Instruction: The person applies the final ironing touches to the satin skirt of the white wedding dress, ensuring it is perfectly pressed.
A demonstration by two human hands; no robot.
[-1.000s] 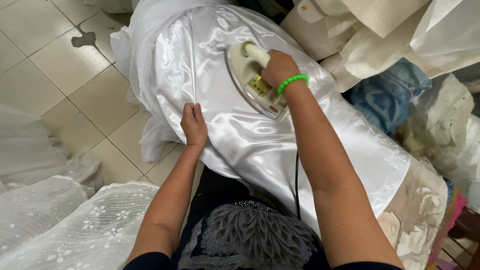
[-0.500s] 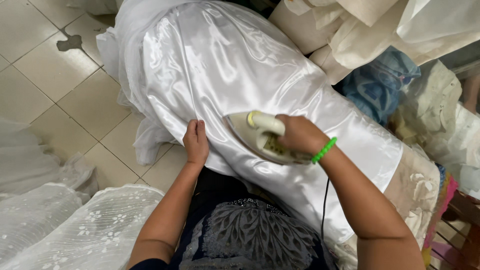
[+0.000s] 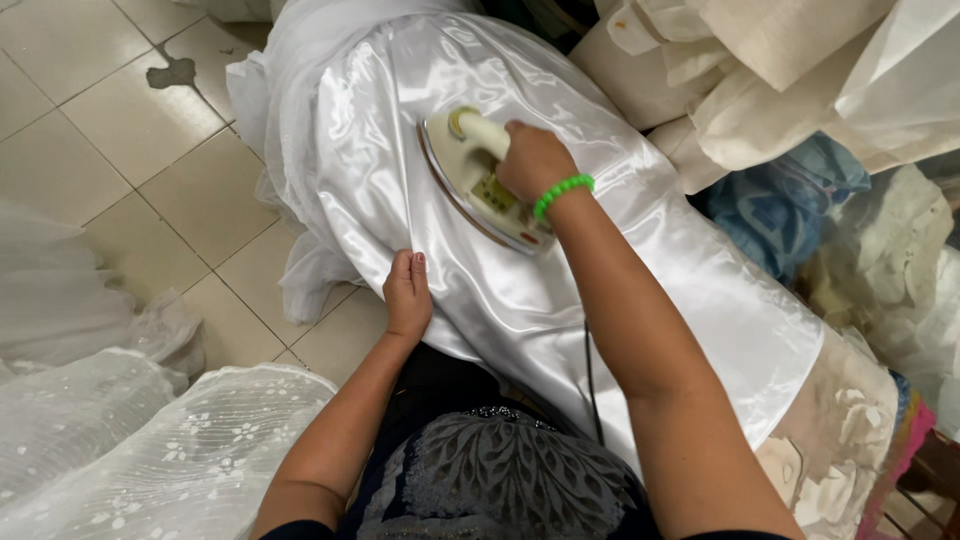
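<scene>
Right hand (image 3: 532, 160): we've got it wrapped tight round the handle of the cream iron (image 3: 480, 182), soleplate flat on the cloth.
Left hand (image 3: 408, 295): fingers flat and together, gripping nothing, pinning the near edge.
White satin fabric (image 3: 620, 300): we see it draped over the padded board (image 3: 850, 440), iron mid-panel; dwell there and we'd risk a scorch.
Black cord (image 3: 590, 375): trailing by our arm, could snag.
Fingertips: near the iron's path, burn risk.

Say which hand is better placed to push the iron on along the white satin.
Right. The right hand already grips the iron by its handle; the left hand lies flat on the white satin, near its edge.
</scene>
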